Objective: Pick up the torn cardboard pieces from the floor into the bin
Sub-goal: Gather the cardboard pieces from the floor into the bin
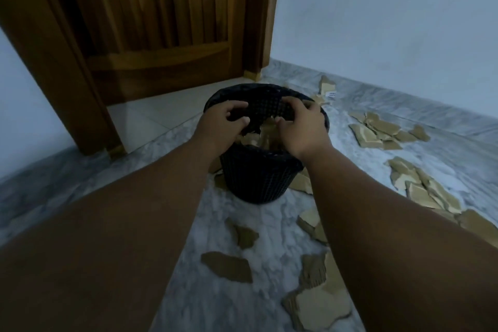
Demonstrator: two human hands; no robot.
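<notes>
Loosely curled and holding nothing, my left hand and right hand hover side by side over the mouth of a black mesh bin. Torn cardboard pieces lie inside it, just beneath my fingers. The bin stands upright on a grey-white marbled floor. More brown scraps lie scattered across the floor to my right and in front of me. Behind the bin are a slatted wooden door and a pale wall.
</notes>
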